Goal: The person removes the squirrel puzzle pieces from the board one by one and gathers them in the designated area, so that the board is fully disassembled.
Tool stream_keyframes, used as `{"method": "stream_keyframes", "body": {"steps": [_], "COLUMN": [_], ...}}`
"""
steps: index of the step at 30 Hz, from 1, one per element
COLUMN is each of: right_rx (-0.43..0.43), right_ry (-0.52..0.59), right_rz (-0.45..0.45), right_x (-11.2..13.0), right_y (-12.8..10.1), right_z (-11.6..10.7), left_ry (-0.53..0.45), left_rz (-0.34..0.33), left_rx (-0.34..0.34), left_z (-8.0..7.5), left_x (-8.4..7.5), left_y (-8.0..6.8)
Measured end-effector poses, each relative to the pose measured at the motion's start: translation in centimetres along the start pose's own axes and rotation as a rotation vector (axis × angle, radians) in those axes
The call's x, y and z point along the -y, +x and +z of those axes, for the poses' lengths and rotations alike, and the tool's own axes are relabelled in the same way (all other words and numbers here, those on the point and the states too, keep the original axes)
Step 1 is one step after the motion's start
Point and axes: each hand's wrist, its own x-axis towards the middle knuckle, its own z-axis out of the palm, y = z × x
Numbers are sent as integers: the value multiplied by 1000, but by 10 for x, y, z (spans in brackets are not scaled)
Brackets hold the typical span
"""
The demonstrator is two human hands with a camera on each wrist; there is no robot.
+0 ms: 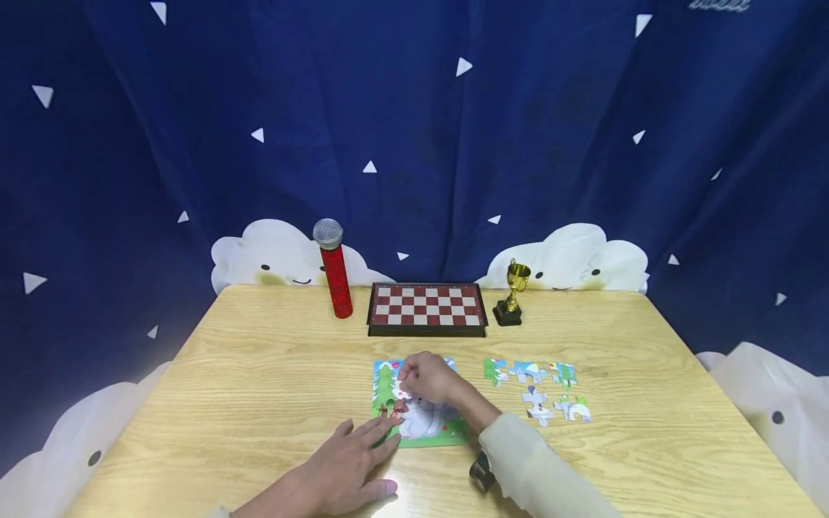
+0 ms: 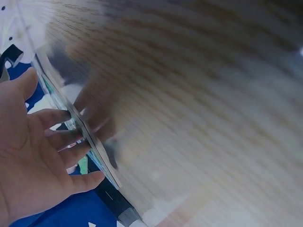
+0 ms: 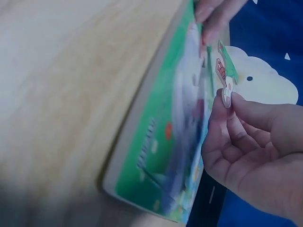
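A jigsaw puzzle board [image 1: 424, 426] with a green rim, a tree and a white animal lies in the middle of the table. Over its upper part, my right hand [image 1: 429, 377] pinches a puzzle piece [image 3: 230, 71] between thumb and fingertips. This piece is green, red and white, tilted up above the board in the right wrist view. My left hand [image 1: 350, 460] lies low at the board's left side, fingers extended, their tips touching its lower left part. Loose puzzle pieces [image 1: 537, 413], several in number, lie to the right of the board.
Behind the board stands a red and white checkered game board [image 1: 427, 306] in a black frame. A red microphone [image 1: 336, 277] is upright to its left, a small gold trophy [image 1: 514, 288] to its right. A dark blue curtain [image 1: 414, 108] hangs behind the wooden table [image 1: 259, 374].
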Motion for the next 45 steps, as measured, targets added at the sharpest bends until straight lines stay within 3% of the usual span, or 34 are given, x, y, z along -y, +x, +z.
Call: {"method": "stream_keyframes", "body": {"steps": [9, 12, 23, 33, 38, 45], "right_rx": [-16, -14, -19, -40, -70, -114], "right_ry": [20, 20, 53, -20, -54, -188], "right_rz": [-35, -59, -5, 114, 161, 203], "right_x": [-14, -26, -76, -97, -97, -92], "right_y": [-18, -29, -68, -86, -84, -83], "right_z": [-32, -47, -89, -94, -91, -88], "left_ry": [-45, -64, -67, -79, -83, -114], "left_rz": [2, -3, 5, 4, 2, 0], "left_rx": [18, 27, 10, 12, 19, 14], "left_z": [-1, -2, -1, -1, 0, -1], "left_x": [-1, -1, -1, -2, -1, 0], "left_y": [1, 0, 0, -1, 0, 1]}}
